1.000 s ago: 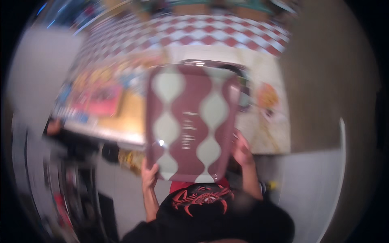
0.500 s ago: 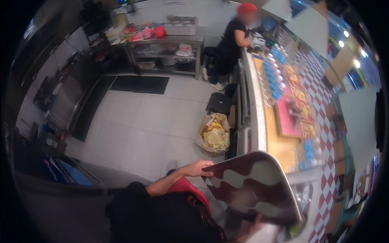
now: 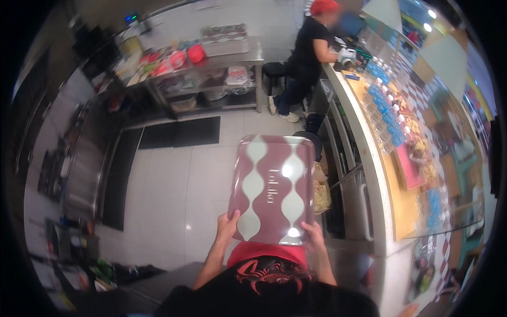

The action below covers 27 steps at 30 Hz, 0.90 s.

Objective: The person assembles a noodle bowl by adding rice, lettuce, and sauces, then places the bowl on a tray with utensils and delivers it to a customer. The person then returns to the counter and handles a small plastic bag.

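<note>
A rectangular serving tray (image 3: 270, 190), maroon with pale green wavy bands, is held out in front of my body over the tiled floor. My left hand (image 3: 228, 226) grips its near left edge, thumb on top. On the near right corner my right hand (image 3: 313, 234) is closed, its thumb also on the upper face. The fingers of both hands are hidden beneath the tray. Nothing lies on the tray's surface.
A counter (image 3: 381, 211) runs along my right, with bottles (image 3: 388, 119) and a pink tray (image 3: 410, 168). A co-worker (image 3: 311, 53) stands at its far end. Ahead is a steel table (image 3: 253, 53) with red bowls; a paper bag (image 3: 322, 195) sits by the counter.
I have turned, and the tray has moved from the counter side on the right to in front of my body. It now lies flatter, still in both hands.
</note>
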Available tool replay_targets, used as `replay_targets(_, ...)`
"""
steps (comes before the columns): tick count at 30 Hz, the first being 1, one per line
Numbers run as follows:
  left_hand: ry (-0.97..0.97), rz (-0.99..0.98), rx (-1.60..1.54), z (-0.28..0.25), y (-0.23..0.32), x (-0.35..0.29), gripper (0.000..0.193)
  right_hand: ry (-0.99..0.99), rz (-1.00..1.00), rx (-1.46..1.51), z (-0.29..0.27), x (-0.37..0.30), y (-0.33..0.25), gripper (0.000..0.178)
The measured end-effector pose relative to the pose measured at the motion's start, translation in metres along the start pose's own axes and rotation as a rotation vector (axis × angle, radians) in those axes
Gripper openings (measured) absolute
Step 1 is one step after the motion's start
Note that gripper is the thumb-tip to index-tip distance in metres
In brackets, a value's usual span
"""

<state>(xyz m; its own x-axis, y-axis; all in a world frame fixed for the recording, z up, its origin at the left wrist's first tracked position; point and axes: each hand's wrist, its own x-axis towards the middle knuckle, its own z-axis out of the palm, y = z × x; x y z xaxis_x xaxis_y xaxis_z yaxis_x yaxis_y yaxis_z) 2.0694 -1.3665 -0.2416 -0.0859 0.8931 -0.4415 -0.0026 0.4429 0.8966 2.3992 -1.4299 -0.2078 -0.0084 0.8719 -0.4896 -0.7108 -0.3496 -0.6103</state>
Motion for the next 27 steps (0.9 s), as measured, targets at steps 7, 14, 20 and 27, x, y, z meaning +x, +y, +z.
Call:
replay_targets(7, 0.178, -0.046, -0.268, 0.006, -0.004, 0.104, 0.031, -0.076, 0.167, 0.237, 0.096, 0.092, 0.023, 0.026)
replay_targets(14, 0.024, -0.047, -0.258, 0.037, 0.065, 0.215, 0.043, 0.045, 0.073, 0.064, 0.134, 0.259, 0.007, 0.038)
replay_targets(20, -0.118, -0.137, -0.195, 0.066, 0.150, 0.334, 0.042, 0.040, 0.099, 0.029, 0.155, 0.392, -0.078, 0.033)
replay_targets(27, -0.003, 0.085, -0.248, 0.102, 0.221, 0.468, 0.028, -0.101, 0.073, -0.183, 0.231, 0.503, -0.203, 0.041)
